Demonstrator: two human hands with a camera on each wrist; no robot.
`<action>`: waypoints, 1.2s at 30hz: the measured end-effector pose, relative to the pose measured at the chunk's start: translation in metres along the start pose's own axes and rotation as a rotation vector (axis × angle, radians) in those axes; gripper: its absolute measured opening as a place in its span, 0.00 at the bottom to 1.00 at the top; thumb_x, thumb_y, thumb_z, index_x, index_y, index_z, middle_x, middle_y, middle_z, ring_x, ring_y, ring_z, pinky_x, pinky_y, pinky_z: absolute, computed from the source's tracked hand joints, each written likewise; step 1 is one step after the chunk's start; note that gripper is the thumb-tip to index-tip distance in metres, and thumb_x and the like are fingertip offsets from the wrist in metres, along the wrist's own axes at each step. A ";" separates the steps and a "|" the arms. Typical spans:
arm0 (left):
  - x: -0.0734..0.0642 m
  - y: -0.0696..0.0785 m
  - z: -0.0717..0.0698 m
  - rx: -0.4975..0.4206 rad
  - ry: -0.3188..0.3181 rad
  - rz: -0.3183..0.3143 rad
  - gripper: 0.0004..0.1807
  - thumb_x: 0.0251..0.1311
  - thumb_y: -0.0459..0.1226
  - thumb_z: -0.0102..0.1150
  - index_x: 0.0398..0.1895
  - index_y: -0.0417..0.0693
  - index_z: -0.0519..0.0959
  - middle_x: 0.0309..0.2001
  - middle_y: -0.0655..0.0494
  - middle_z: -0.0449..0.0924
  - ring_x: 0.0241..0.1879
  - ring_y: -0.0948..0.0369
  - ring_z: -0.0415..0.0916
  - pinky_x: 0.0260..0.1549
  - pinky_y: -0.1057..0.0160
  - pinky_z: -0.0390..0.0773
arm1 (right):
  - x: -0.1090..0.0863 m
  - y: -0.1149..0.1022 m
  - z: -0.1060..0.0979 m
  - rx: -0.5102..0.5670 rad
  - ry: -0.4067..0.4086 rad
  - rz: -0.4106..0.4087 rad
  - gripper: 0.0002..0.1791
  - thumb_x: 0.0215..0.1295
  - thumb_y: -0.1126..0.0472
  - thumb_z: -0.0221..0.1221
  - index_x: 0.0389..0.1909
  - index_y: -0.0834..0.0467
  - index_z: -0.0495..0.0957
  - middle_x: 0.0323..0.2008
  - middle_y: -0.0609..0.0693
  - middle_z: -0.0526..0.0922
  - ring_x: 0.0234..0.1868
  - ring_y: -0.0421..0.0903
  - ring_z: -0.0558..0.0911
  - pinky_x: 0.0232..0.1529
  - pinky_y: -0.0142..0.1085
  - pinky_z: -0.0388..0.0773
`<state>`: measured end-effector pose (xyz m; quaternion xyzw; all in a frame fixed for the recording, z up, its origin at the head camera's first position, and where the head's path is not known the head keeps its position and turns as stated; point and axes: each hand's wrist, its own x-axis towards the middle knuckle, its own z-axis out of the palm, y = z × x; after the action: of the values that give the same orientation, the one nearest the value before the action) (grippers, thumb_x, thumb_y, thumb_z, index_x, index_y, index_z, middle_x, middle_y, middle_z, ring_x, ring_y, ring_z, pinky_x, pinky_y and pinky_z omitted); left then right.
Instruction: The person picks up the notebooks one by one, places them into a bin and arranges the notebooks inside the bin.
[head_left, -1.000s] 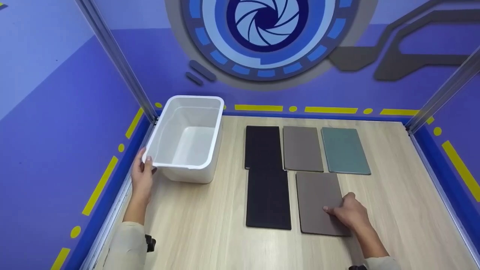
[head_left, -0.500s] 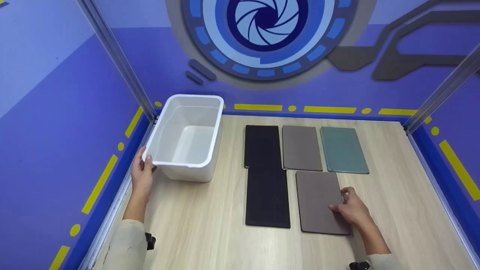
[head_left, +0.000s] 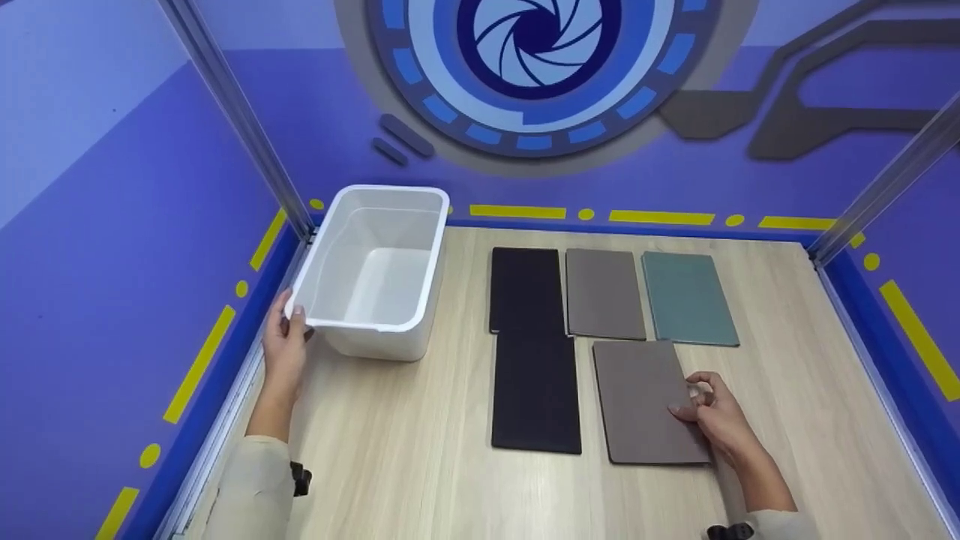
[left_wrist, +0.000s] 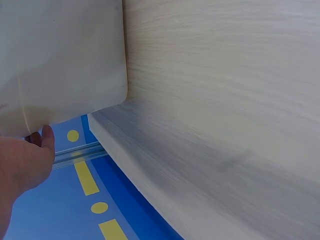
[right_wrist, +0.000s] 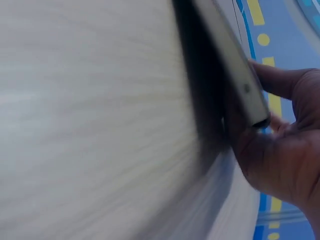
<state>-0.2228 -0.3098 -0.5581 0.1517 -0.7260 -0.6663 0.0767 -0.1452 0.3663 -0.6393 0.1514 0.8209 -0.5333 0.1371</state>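
My left hand (head_left: 285, 349) grips the near-left corner of a white plastic bin (head_left: 386, 345), thumb outside the rim. From below, the left wrist view shows the bin's wall (left_wrist: 60, 55) above that hand (left_wrist: 25, 160). On the right, my right hand (head_left: 720, 416) pinches the right edge of a taupe notebook (head_left: 645, 405), thumb on the cover and fingers underneath. In the right wrist view the notebook's page edge (right_wrist: 235, 70) is tilted up off the table, between thumb and fingers of the hand (right_wrist: 280, 150). That view is blurred.
Left of the taupe notebook lies a black notebook (head_left: 536, 394). Behind it are another black notebook (head_left: 525, 289), a second taupe one (head_left: 604, 294) and a green one (head_left: 690, 298). Blue-purple panels with metal posts (head_left: 247, 127) bound the wooden table (head_left: 420, 465).
My right hand has shifted slightly right, its fingers curling under the taupe notebook, whose right edge has risen and moved a little right. The left hand stays on the bin.
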 end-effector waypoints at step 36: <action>0.000 -0.003 0.003 -0.024 0.015 0.025 0.32 0.86 0.48 0.40 0.88 0.66 0.50 0.84 0.52 0.56 0.78 0.53 0.62 0.80 0.47 0.63 | 0.016 0.018 -0.014 0.176 -0.127 -0.008 0.19 0.70 0.61 0.68 0.59 0.60 0.82 0.37 0.37 0.77 0.44 0.39 0.73 0.46 0.34 0.75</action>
<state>-0.2233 -0.3068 -0.5615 0.1468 -0.7192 -0.6728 0.0922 -0.1535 0.3879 -0.6552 0.1256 0.7611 -0.6125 0.1730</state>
